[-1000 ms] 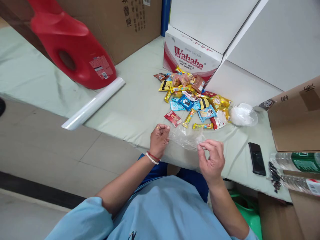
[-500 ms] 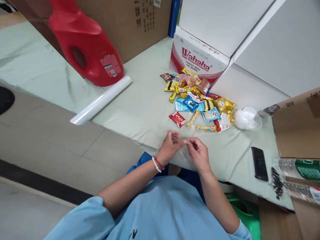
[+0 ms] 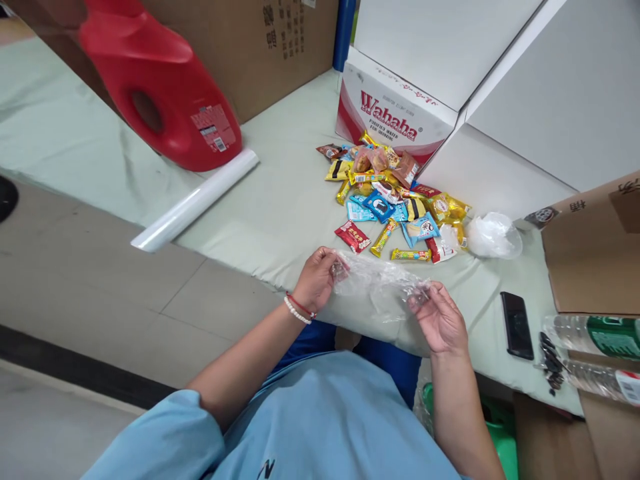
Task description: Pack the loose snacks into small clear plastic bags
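Note:
A clear plastic bag [image 3: 375, 283] is stretched sideways between my two hands at the near edge of the table. My left hand [image 3: 316, 277] pinches its left end, with a red and a white bracelet on that wrist. At the other end, my right hand [image 3: 441, 317] grips the bag between thumb and fingers. Just beyond the bag lies a pile of wrapped snacks [image 3: 383, 203] in yellow, blue, red and brown packets. The nearest ones are a red packet [image 3: 353, 237] and a thin yellow stick packet [image 3: 411, 255].
A crumpled white bag [image 3: 494, 235] sits right of the snacks, before white boxes [image 3: 530, 87] and a Wahaha carton [image 3: 395, 110]. A phone [image 3: 517, 325] and plastic bottles [image 3: 595, 337] lie at right. To the left are a red jug [image 3: 165, 93] and white roll [image 3: 195, 200].
My hands have moved apart from their meeting point, the right one going right and the left one slightly left. The clear bag now spreads open between them.

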A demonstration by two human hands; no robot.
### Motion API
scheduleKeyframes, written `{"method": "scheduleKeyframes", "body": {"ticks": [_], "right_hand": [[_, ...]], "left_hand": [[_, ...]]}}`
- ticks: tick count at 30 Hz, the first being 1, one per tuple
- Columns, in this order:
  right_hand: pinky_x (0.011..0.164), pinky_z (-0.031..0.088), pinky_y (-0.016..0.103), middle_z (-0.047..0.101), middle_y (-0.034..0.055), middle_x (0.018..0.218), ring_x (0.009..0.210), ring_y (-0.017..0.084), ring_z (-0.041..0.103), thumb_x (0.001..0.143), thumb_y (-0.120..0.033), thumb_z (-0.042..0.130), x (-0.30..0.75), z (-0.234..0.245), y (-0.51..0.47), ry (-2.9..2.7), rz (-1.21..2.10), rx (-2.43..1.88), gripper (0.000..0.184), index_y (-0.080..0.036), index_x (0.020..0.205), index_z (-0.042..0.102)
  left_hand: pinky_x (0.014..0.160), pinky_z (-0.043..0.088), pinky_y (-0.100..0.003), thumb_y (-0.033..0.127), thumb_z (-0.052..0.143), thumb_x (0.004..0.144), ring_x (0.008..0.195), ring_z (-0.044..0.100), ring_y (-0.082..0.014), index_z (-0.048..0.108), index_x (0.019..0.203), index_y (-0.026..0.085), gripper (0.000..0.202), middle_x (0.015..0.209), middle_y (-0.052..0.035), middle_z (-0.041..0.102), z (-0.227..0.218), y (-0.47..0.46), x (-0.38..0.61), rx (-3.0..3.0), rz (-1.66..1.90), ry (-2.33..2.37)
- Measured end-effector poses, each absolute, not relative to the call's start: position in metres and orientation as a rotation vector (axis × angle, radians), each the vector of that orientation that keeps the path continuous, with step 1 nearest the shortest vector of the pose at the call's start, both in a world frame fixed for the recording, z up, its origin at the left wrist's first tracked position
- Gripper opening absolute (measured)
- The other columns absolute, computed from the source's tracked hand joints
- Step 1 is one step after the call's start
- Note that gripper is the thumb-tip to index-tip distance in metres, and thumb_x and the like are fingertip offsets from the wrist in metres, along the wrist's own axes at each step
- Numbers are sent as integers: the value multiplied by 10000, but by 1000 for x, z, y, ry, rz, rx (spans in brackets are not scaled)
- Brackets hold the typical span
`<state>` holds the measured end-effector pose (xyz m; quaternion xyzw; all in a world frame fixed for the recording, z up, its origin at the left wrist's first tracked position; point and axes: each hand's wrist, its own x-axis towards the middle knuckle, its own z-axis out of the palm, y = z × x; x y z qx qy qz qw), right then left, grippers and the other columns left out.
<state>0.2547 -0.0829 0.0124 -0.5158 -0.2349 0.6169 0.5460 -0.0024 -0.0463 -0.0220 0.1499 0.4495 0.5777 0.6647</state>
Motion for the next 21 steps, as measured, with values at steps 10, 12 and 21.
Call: {"method": "scheduleKeyframes", "body": {"ticks": [10, 12, 21], "right_hand": [[366, 320, 134, 626, -52, 684, 484, 53, 485, 577, -485, 945, 278, -14, -93, -583, 1251, -1537, 501, -208, 815, 602], [364, 334, 152, 616, -50, 658, 473, 66, 497, 608, -551, 909, 276, -23, -94, -690, 1174, -1609, 508, -207, 814, 599], [385, 356, 187, 590, -51, 648, 475, 84, 494, 676, -536, 849, 272, -27, -92, -821, 1132, -1650, 448, -206, 858, 607]], "left_hand": [[566, 444, -272, 365, 613, 863, 565, 504, -129, 499, 756, 223, 211, 705, 23, 554, -35, -44, -17, 941, 1169, 1598], [719, 505, -344, 267, 630, 838, 744, 587, -190, 558, 849, 213, 91, 857, -38, 617, -40, -50, -18, 1364, 1135, 1836], [922, 417, -396, 66, 519, 869, 1074, 623, -218, 616, 800, 210, 188, 934, -54, 718, -19, -54, -14, 2752, 600, 832]]}}
